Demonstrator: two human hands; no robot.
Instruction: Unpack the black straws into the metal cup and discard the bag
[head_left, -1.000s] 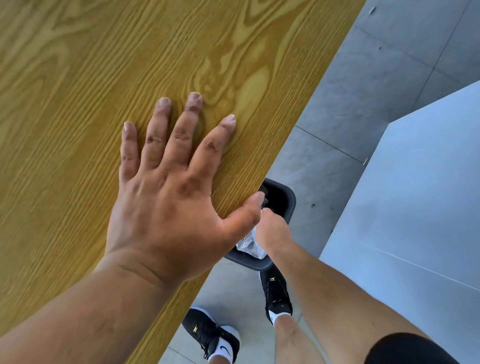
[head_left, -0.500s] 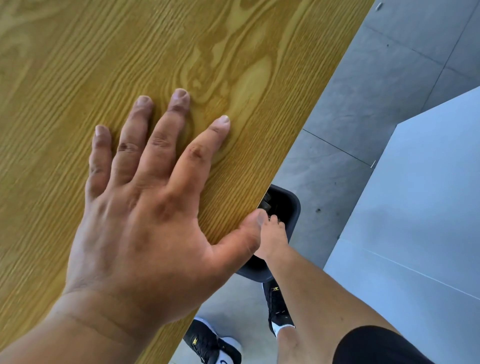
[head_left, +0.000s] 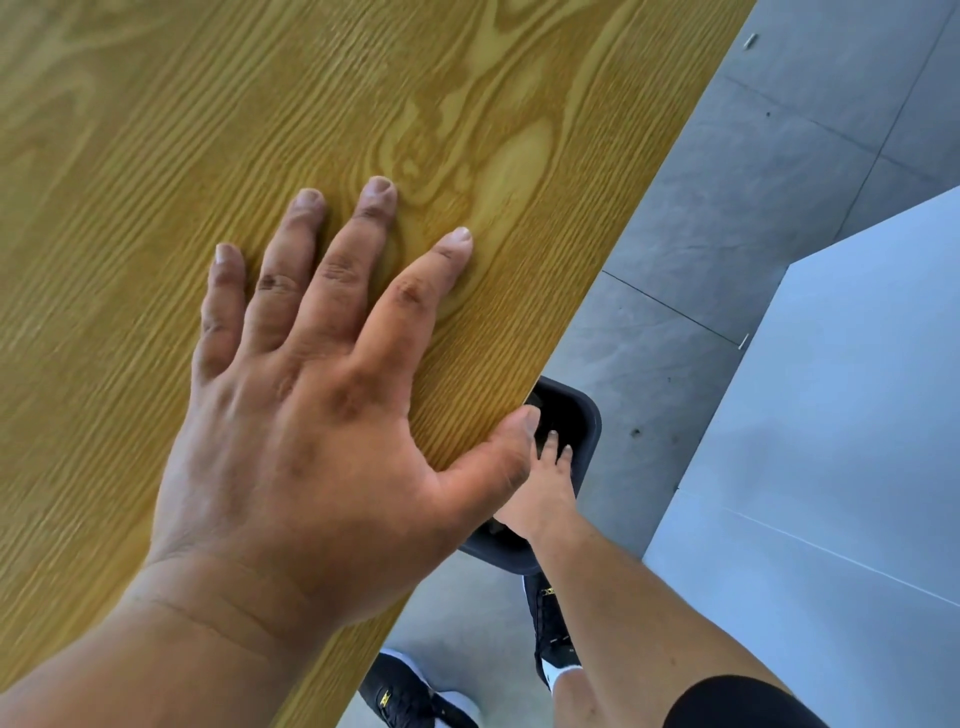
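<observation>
Grey floor (head_left: 727, 208), wood table (head_left: 260, 104): my left hand (head_left: 311, 415) lies flat, spread. My right hand (head_left: 540, 493) is over the bin (head_left: 589, 431), fingers seemingly loose and empty. A light bag could cling and miss.

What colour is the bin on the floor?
The bin is dark grey, almost black; the only view is the head view.

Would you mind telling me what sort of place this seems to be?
Probably an indoor workroom or office, though little shows: a wood-grain table, a grey tiled floor with a dark bin by the table's edge, and a plain white panel.
</observation>
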